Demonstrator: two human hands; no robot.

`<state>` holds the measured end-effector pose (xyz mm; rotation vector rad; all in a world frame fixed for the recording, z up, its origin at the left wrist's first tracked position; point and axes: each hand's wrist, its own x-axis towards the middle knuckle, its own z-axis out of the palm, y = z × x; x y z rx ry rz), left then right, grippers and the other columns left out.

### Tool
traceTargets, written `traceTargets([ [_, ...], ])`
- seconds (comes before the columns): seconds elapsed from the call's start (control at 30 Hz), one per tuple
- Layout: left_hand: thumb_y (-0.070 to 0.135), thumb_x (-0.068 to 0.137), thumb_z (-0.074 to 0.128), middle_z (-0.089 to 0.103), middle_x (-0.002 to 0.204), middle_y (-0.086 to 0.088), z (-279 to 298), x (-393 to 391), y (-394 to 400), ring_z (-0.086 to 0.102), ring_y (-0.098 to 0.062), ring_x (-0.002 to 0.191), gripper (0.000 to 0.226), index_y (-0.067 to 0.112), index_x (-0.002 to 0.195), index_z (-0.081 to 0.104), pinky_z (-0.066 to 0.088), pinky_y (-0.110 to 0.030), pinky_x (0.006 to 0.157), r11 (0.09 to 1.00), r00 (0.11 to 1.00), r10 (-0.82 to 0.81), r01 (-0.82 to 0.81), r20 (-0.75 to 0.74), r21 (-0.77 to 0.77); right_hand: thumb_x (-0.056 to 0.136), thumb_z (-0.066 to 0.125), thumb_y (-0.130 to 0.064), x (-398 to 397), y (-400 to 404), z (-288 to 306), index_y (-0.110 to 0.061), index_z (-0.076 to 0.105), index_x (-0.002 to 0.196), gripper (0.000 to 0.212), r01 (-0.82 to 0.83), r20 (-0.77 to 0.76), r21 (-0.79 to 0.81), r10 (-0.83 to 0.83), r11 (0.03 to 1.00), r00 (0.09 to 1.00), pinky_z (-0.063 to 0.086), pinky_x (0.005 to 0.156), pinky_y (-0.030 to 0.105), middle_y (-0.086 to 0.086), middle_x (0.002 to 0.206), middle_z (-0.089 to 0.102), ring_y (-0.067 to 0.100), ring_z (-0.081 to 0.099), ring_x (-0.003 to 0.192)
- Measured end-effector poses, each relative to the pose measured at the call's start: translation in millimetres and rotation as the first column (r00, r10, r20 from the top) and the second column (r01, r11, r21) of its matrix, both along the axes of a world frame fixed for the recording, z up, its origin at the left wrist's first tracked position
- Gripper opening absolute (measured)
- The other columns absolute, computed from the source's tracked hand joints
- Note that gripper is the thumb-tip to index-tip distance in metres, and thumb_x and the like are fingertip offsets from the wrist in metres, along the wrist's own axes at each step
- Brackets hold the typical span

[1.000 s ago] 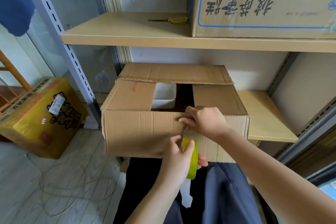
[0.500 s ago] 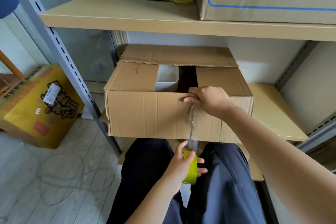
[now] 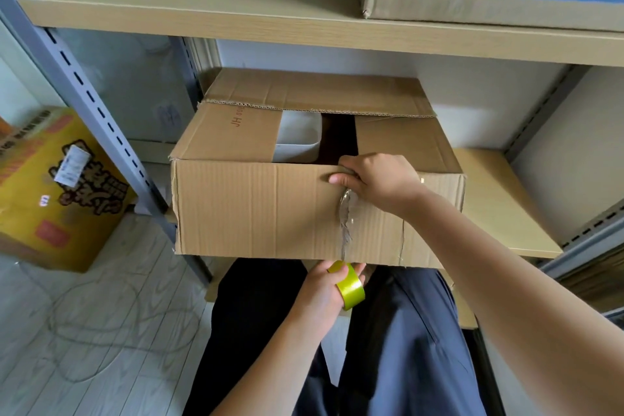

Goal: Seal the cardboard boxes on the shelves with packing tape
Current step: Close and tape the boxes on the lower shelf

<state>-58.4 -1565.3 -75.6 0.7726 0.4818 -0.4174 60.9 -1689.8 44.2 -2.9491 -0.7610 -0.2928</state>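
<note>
Gripping the yellow-green tape roll [image 3: 349, 287] just below the cardboard box [image 3: 256, 209], the left hand [image 3: 324, 290] curls its fingers round it. Crumpled clear tape [image 3: 345, 223] runs up the box front to the right hand [image 3: 378, 179], fingers curled over the top front edge. The box overhangs the lower shelf [image 3: 499, 206] front edge, flaps partly open.
</note>
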Motion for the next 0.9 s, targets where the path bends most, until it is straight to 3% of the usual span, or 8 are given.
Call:
traceTargets([
  [0.07,-0.012,0.092,0.053,0.065,0.092,-0.023,5,-5,-1,0.074,-0.028,0.082,0.008,-0.005,0.094,0.049,0.06,-0.034,0.077,0.999,0.999,0.023,-0.024,0.023,0.044,0.094,0.028,-0.068,-1,1,2,-0.024,0.056,0.098,0.053,0.008,-0.021,-0.002,-0.008,1.0,1.0,0.037,0.059,0.032,-0.008,0.084,0.06,0.022,0.061,0.087],
  [0.17,-0.01,0.085,0.062,0.072,0.077,-0.016,23,-20,-1,0.072,-0.017,0.069,0.01,-0.011,0.095,0.061,0.057,-0.022,0.063,0.975,0.993,0.008,-0.033,0.116,0.219,0.094,0.019,-0.067,-6,2,6,-0.035,0.051,0.134,0.061,-0.003,-0.056,-0.013,0.002,1.0,0.998,0.046,0.08,0.035,-0.011,0.128,0.059,0.018,0.054,0.117],
  [0.33,-0.006,0.083,0.066,0.076,0.088,-0.009,56,-46,6,0.071,-0.014,0.078,0.013,0.003,0.091,0.073,0.053,-0.023,0.073,0.944,0.951,0.039,-0.135,0.306,0.301,0.104,0.019,-0.05,-23,11,13,-0.027,0.013,0.158,0.059,-0.002,-0.182,-0.028,-0.004,1.0,0.983,0.012,0.12,0.031,-0.013,0.164,0.007,0.009,0.003,0.151],
  [0.5,0.022,0.072,0.071,0.077,0.092,-0.001,84,-48,14,0.072,-0.014,0.089,0.018,0.024,0.088,0.078,0.054,-0.028,0.085,0.881,0.884,-0.004,-0.218,0.468,0.42,0.096,0.021,-0.06,-77,8,37,-0.019,0.012,0.158,0.075,-0.044,-0.344,0.11,0.079,0.993,0.936,-0.002,0.122,0.022,-0.005,0.165,0.002,0.004,-0.002,0.15],
  [0.63,0.019,0.075,0.072,0.077,0.091,0.002,101,-44,18,0.071,-0.009,0.087,0.015,0.012,0.087,0.077,0.052,-0.022,0.079,0.856,0.841,-0.069,-0.226,0.537,0.465,0.084,0.042,-0.075,-112,-8,65,-0.029,0.006,0.158,0.094,-0.086,-0.415,0.076,0.11,0.993,0.903,0.0,0.116,0.014,-0.019,0.162,-0.001,-0.005,-0.001,0.147],
  [0.73,0.005,0.078,0.074,0.077,0.084,0.002,106,-43,17,0.071,-0.008,0.079,0.013,0.017,0.075,0.078,0.05,-0.015,0.071,0.86,0.853,-0.081,-0.202,0.516,0.468,0.085,0.049,-0.072,-118,-14,66,-0.038,0.013,0.156,0.087,-0.139,-0.305,0.056,0.15,0.989,0.94,0.012,0.117,0.014,-0.023,0.16,0.008,-0.009,0.007,0.145],
  [0.8,0.014,0.08,0.077,0.075,0.082,0.0,106,-40,15,0.068,-0.011,0.076,0.004,0.011,0.079,0.075,0.051,-0.016,0.07,0.862,0.849,-0.061,-0.22,0.524,0.456,0.092,0.049,-0.063,-114,-14,63,-0.036,0.024,0.155,0.073,-0.157,-0.199,0.028,0.159,0.987,0.967,0.027,0.116,0.021,-0.018,0.159,0.021,-0.005,0.022,0.144],
  [0.9,0.048,0.068,0.075,0.071,0.085,-0.01,113,-29,13,0.061,-0.016,0.078,0.049,0.005,0.09,0.071,0.049,-0.028,0.075,0.826,0.828,-0.067,-0.267,0.556,0.497,0.096,0.053,-0.049,-106,-12,69,-0.026,0.041,0.149,0.059,-0.186,-0.033,-0.024,0.185,0.982,0.982,0.047,0.101,0.031,-0.007,0.152,0.043,0.013,0.047,0.135],
])
